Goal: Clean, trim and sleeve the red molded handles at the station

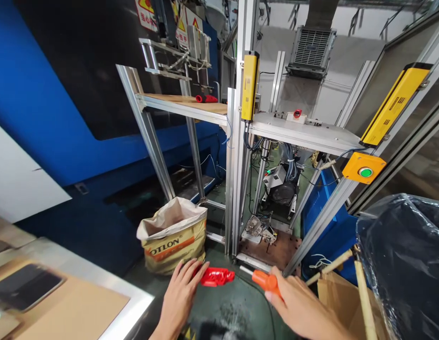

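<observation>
This is an industrial factory floor, at a machine cell. The landmark is the aluminium-profile frame (233, 179) at the centre. Yellow safety light curtains (249, 86) are mounted on it and on a post to its right, with an orange push-button box (364, 167) beside them. Left of it stands a blue machine housing (63, 141) with warning signs (182, 21) above. Cables and control units (279, 184) fill its lower bay, and a woven sack (173, 238) sits on the green-painted floor (219, 307) at its foot.

A glossy red plastic piece (217, 277) is held beside an orange-handled, steel-shafted screwdriver (265, 281).
</observation>
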`<state>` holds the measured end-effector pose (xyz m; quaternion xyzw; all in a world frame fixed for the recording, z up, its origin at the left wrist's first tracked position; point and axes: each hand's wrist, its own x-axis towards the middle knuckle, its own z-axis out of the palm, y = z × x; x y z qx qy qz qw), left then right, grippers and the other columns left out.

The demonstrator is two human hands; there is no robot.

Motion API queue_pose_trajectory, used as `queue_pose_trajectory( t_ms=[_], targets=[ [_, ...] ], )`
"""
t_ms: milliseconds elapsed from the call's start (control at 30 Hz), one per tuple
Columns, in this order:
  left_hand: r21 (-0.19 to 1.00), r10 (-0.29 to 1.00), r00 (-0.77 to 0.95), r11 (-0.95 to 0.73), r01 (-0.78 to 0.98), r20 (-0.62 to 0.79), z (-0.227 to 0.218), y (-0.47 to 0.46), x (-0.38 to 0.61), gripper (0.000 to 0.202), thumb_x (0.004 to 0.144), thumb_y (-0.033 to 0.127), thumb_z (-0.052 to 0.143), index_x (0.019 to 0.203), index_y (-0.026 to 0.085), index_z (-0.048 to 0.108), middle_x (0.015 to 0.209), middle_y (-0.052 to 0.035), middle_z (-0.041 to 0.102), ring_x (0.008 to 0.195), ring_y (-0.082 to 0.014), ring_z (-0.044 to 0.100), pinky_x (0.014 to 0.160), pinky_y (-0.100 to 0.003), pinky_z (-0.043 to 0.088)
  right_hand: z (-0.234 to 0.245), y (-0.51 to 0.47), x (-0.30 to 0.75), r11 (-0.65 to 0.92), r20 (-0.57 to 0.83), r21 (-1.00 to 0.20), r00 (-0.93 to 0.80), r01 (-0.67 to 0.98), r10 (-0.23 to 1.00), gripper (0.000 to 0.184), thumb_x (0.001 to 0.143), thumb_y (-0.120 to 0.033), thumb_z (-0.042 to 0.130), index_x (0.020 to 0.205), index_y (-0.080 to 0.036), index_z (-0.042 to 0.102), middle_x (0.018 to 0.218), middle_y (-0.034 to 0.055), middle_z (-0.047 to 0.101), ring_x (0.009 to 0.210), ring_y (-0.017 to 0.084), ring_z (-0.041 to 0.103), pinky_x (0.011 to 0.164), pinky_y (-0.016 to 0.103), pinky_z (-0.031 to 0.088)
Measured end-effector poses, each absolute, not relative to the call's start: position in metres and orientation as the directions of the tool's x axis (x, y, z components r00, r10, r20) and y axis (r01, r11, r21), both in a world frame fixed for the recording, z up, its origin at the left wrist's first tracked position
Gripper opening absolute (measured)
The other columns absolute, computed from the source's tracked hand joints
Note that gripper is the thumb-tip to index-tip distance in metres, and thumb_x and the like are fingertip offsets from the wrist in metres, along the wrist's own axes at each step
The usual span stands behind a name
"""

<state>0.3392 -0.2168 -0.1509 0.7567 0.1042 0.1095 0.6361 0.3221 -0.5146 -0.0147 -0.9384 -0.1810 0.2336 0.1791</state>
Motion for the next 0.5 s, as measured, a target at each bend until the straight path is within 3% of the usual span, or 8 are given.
queue_pose_trajectory(
  t_ms=[167,267,367,500],
  targets=[
    [0.997,0.359,0.93,0.023,0.073,-0.076,-0.151,-0.233,0.349,0.046,0.053,0.005,0.074,0.094,0.026,0.075,0.106,-0.007,0.069,0.13,-0.0324,0.043,0.12,-0.036,0.009,-0.02,-0.512,0.324,-0.881,-0.492,-0.396,0.75,0.259,0.442,0.046,0.09,-0.034,0.041,0.134,-0.022,0.051,0.108,0.0137,0.069,0.105,0.034,0.064,0.084,0.039,0.047],
    [0.939,0.422,0.862,0.308,0.154,-0.28,-0.155,-0.242,0.359,0.038,0.068,0.016,0.075,0.104,0.022,0.064,0.099,-0.0059,0.066,0.117,-0.031,0.055,0.112,-0.046,0.032,-0.023,-0.506,0.327,-0.885,-0.429,-0.407,0.808,0.226,0.404,0.052,0.093,-0.033,0.036,0.142,-0.017,0.043,0.115,0.0169,0.067,0.111,0.035,0.062,0.09,0.042,0.046],
    [0.738,0.29,0.83,0.645,0.199,-0.477,-0.151,-0.244,0.368,0.019,0.089,0.016,0.053,0.107,0.012,0.058,0.089,-0.0096,0.066,0.086,-0.0236,0.067,0.085,-0.042,0.056,-0.02,-0.495,0.33,-0.898,-0.591,-0.353,0.681,0.262,0.431,0.046,0.086,-0.029,0.05,0.131,-0.018,0.054,0.105,0.0166,0.072,0.1,0.038,0.068,0.08,0.041,0.049],
    [0.359,0.048,0.821,0.913,0.195,-0.569,-0.132,-0.24,0.359,0.033,0.095,0.002,0.029,0.121,0.003,0.051,0.092,-0.0127,0.065,0.064,-0.0081,0.063,0.063,-0.016,0.056,-0.016,-0.486,0.333,-0.894,-0.516,-0.342,0.737,0.289,0.436,0.042,0.088,-0.024,0.045,0.127,-0.016,0.054,0.104,0.0164,0.073,0.099,0.036,0.069,0.08,0.039,0.05]
  ],
)
